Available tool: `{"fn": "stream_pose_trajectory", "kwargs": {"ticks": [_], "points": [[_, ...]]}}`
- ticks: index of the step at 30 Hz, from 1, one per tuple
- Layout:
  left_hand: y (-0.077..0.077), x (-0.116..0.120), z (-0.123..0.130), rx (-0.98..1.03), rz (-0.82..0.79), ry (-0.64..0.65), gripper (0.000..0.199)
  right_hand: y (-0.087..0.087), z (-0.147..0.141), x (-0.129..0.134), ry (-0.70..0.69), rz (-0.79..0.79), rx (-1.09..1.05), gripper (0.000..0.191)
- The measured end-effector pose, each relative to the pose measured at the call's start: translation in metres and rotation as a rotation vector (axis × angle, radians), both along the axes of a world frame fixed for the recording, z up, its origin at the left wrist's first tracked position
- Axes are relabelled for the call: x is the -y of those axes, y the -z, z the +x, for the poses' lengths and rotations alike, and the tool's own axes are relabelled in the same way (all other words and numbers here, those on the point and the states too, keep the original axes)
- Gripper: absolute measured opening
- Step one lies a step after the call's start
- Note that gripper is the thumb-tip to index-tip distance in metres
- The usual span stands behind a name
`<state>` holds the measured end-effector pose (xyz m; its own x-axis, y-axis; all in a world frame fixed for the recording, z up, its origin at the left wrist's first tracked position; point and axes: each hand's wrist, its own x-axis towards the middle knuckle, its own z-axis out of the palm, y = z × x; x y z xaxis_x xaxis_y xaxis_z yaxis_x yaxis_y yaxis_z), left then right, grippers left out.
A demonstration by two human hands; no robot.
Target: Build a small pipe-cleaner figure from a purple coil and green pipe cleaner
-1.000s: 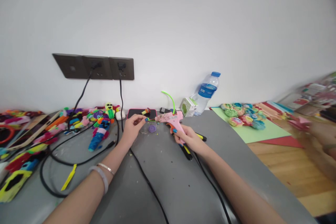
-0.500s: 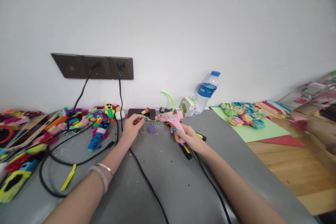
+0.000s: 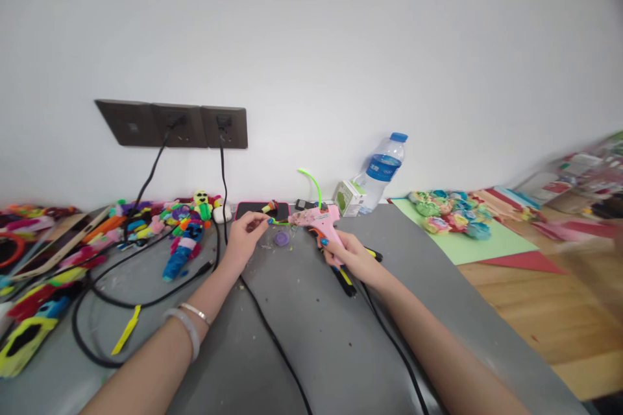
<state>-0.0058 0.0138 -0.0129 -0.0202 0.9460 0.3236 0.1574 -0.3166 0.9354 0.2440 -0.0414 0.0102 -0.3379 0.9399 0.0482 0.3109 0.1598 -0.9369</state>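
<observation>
My right hand (image 3: 348, 256) is wrapped round the handle of a pink glue gun (image 3: 324, 220), whose nozzle points left. A bright green strip (image 3: 314, 183) curves up behind the gun. My left hand (image 3: 247, 237) pinches a small green piece (image 3: 278, 222) close to the nozzle; its exact shape is too small to tell. Just below that piece lies a purple disc (image 3: 281, 238) on the grey table (image 3: 292, 311). Behind my left hand rests a dark phone with a pink edge (image 3: 248, 207). Yellow-and-black handles (image 3: 345, 281) of a tool show beneath my right hand.
Fuzzy coloured figures (image 3: 183, 249) and black cables (image 3: 265, 327) lie at the left. A water bottle (image 3: 383, 172) and small box (image 3: 348, 198) lean near the wall. Paper flowers (image 3: 455, 213) sit on green paper (image 3: 506, 243) at the right, with a blurred arm beyond.
My hands and the glue gun have barely moved. At the far right, the other person's blurred hand has shifted near the pink sheets.
</observation>
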Motion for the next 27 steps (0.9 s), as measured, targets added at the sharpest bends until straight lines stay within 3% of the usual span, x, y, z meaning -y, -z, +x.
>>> {"fn": "stream_pose_trajectory", "kwargs": {"ticks": [17, 24, 27], "points": [[0.000, 0.001, -0.001, -0.055, 0.038, 0.002, 0.014, -0.019, 0.010, 0.012, 0.025, -0.046, -0.025, 0.036], [0.001, -0.001, -0.002, -0.026, 0.062, 0.013, 0.016, -0.037, 0.044, 0.019, 0.316, 0.063, -0.253, 0.037], [0.000, -0.001, -0.002, -0.003, 0.080, 0.039, 0.016, -0.044, 0.073, 0.031, 0.487, 0.059, -0.216, 0.043]]}}
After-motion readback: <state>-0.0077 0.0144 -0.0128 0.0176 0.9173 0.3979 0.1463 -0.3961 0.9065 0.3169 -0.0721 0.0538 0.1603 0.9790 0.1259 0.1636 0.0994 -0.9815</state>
